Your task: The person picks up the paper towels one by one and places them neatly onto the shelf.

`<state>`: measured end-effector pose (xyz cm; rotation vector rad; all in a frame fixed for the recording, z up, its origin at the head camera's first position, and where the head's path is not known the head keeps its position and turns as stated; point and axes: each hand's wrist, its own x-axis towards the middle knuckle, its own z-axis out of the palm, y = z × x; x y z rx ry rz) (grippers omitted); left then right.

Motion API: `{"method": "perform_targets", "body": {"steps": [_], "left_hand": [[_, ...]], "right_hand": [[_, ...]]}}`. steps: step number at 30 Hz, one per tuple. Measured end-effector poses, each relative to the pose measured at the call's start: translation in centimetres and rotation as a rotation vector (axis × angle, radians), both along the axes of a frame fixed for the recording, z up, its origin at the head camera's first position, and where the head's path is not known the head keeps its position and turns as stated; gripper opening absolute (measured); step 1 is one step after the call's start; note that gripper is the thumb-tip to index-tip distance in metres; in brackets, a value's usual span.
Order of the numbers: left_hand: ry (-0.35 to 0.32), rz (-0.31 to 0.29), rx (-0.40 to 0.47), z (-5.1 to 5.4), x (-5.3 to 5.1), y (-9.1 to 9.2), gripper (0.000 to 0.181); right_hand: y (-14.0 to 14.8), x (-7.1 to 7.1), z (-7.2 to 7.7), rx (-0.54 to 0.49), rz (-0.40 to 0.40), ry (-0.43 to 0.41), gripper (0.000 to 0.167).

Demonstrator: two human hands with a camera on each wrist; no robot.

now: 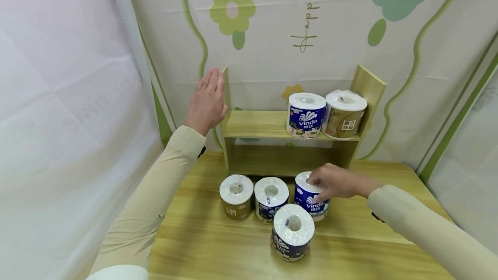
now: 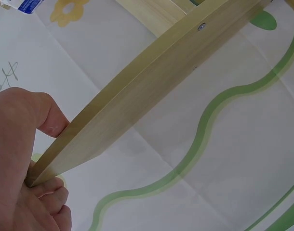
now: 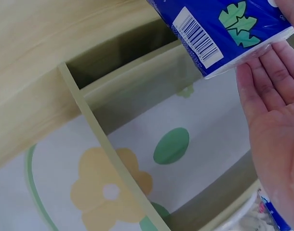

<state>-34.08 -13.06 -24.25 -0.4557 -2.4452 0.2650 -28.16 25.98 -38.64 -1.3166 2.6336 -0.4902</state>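
At the left, my left hand (image 1: 206, 100) grips the upper end of the wooden shelf's side panel (image 2: 132, 86), thumb on one face and fingertips round the other. My right hand (image 1: 336, 180) holds a blue-wrapped toilet roll (image 1: 311, 208) by its top and side, in front of the shelf. The right wrist view shows the fingers (image 3: 274, 72) against the white end of that roll, with the thumb on its wrapper. Left of it stand a dark-blue toilet roll (image 1: 264, 213) and a brown one (image 1: 238, 211). Another blue roll (image 1: 292, 245) is nearer me.
On the shelf's upper board (image 1: 256, 123), a blue roll (image 1: 306, 118) and a brown roll (image 1: 344, 118) stand side by side at the right panel (image 1: 369, 82). A wooden table (image 1: 218, 249) carries everything. Printed cloth (image 1: 268, 55) hangs behind and at both sides.
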Motion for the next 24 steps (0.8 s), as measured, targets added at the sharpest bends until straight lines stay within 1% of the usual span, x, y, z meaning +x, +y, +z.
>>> {"method": "perform_targets", "body": {"steps": [4,13,20,24], "left_hand": [[-0.002,-0.003,0.003,0.1,0.1,0.1,0.071],[-0.003,-0.015,0.011,0.2,0.1,0.1,0.07],[-0.006,-0.019,0.025,0.1,0.0,0.0,0.07],[-0.001,-0.023,0.03,0.0,0.0,0.0,0.07]], "right_hand": [[0.1,0.3,1.1,0.012,0.0,0.008,0.033],[0.5,0.8,3.5,0.064,-0.029,0.016,0.023],[0.3,1.4,5.6,0.073,-0.022,0.042,0.032],[0.0,1.8,6.8,0.097,-0.03,0.053,0.032]]}}
